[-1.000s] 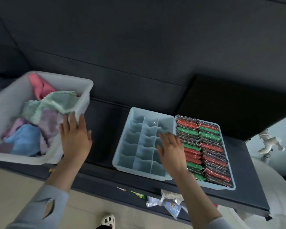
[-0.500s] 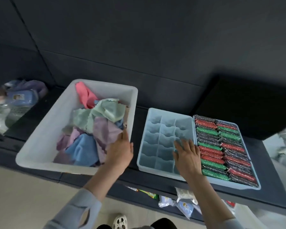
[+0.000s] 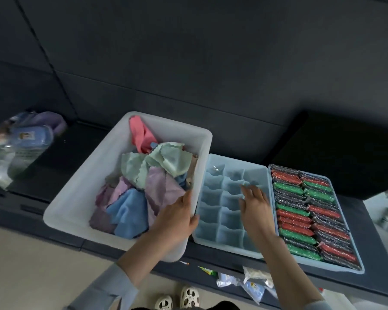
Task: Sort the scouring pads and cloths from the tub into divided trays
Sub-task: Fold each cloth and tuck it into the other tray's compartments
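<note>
The sorting is being judged as roughly half done: the right-hand tray (image 3: 354, 268) is being filled edge to edge by two rows of red, green and dark scouring pads (image 3: 309, 217), while the divided tray (image 3: 227, 245) beside it is being left with every visible compartment bare. The cloths (image 3: 141, 189) are being kept in a loose, crumpled heap inside the white tub (image 3: 76, 198), pink at the far end, green and lilac in the middle, blue nearest the front, so the cloth half of the job is being taken as still to do. The tub's near right wall is being gripped by the left hand (image 3: 177, 222), the thumb being hooked over the outer side and the fingers being laid inside the rim, just beside the lilac cloth; whether that cloth is being touched cannot be told. The right hand (image 3: 253, 206) is being held over the divided tray with its fingers spread and relaxed, nothing being clasped, well apart from the heap of cloths across the tub wall
</note>
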Demonstrator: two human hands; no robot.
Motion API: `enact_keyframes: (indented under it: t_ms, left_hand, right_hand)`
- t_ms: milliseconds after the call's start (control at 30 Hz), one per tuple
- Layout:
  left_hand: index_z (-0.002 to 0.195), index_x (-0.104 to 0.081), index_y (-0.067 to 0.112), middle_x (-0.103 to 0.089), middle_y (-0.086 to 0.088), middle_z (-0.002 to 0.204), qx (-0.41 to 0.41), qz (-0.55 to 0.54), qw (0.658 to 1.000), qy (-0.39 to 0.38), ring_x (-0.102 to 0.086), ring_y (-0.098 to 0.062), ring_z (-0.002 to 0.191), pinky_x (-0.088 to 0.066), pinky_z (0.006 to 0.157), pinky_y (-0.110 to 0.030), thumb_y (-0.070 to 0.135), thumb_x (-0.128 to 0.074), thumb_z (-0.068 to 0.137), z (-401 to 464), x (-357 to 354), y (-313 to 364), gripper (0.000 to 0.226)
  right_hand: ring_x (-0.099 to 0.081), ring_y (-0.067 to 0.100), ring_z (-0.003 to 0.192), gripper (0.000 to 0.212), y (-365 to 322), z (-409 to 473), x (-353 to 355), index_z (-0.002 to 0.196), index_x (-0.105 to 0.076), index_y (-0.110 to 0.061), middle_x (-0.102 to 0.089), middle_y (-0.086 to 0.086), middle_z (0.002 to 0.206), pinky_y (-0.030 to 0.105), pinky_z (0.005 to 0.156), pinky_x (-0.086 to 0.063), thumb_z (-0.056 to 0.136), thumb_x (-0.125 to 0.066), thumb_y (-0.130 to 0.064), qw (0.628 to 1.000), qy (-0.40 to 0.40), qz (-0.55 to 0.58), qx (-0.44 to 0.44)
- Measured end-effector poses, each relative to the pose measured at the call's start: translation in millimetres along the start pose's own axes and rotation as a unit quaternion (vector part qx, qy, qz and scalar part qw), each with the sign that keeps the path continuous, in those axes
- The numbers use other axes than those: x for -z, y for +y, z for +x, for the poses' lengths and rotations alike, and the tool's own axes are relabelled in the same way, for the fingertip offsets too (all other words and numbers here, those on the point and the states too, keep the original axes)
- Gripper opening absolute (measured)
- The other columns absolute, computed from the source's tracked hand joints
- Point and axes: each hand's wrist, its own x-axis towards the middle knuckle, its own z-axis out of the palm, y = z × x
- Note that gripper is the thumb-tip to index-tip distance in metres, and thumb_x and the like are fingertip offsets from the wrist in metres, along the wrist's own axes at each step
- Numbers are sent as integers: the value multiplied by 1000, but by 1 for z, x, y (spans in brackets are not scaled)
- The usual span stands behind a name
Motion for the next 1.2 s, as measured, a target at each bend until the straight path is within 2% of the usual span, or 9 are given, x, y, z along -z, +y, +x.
enact_keyframes:
  t_ms: [167,300,467,600,733,833,900,967,1200]
  left_hand:
    - [126,-52,24,-67,1,114,-54,-46,997,-6,-65,-19,99,-50,78,-32,63,-32,94,2,22,-35,54]
    - [112,-66,15,-71,-6,102,-45,-66,981,178,-69,-27,87,-50,72,-30,19,-64,90,28,41,-90,22]
    - [121,-63,13,-69,-12,109,-7,-75,979,191,-67,-34,95,-52,82,-40,6,-69,82,79,68,-132,41]
    - [129,-57,16,-60,-9,126,-77,-66,976,191,-59,-31,113,-48,97,-44,7,-64,85,111,86,-142,45]
    - [142,-46,20,-42,-3,148,-212,-129,960,129,-39,-16,137,-32,114,-31,12,-71,86,135,126,-121,62]
    - [118,-65,18,-63,1,124,-241,-183,950,73,-59,-14,115,-45,100,-33,27,-76,83,146,166,-89,38]
    - [89,-66,22,-66,7,84,-226,-237,942,71,-59,-10,77,-46,74,-33,40,-76,79,148,196,-72,23]
    - [77,-62,20,-58,7,69,-218,-295,927,74,-47,-7,63,-39,63,-30,42,-73,79,145,224,-57,25]
    - [86,-71,18,-72,6,83,-223,-264,923,168,-67,-6,75,-51,71,-23,29,-70,88,125,289,-29,11]
  right_hand:
    - [-62,34,91,27,-65,46,5,108,-68,-9,-68,11,103,38,77,-52,84,-64,1,988,111,87,70]
    - [-60,35,75,7,-128,76,-10,85,-65,-10,-67,9,78,38,62,-52,84,-61,-16,983,110,108,101]
    - [-58,31,109,63,-192,109,-44,119,-58,-10,-65,11,113,38,87,-47,86,-53,-63,998,-46,36,-26]
    - [-62,35,104,26,-198,130,-40,110,-63,-13,-68,13,111,35,84,-47,88,-55,-24,994,-90,36,-48]
    - [-61,24,80,8,-177,137,26,93,-68,-14,-69,2,85,31,74,-47,88,-62,-14,986,-49,155,35]
    - [-58,-2,63,11,-168,143,91,95,-69,-19,-61,-22,70,14,67,-44,90,-64,-11,970,-65,219,86]
    - [-61,0,57,18,-165,151,125,92,-68,-22,-65,-14,71,19,63,-52,91,-60,-6,959,-76,263,73]
    - [-70,15,64,21,-165,157,150,86,-66,-19,-71,7,80,36,66,-60,89,-55,-2,948,-54,310,42]
    - [-61,22,68,10,-172,168,187,80,-64,-6,-69,16,82,34,77,-55,76,-58,-13,987,15,162,-7]
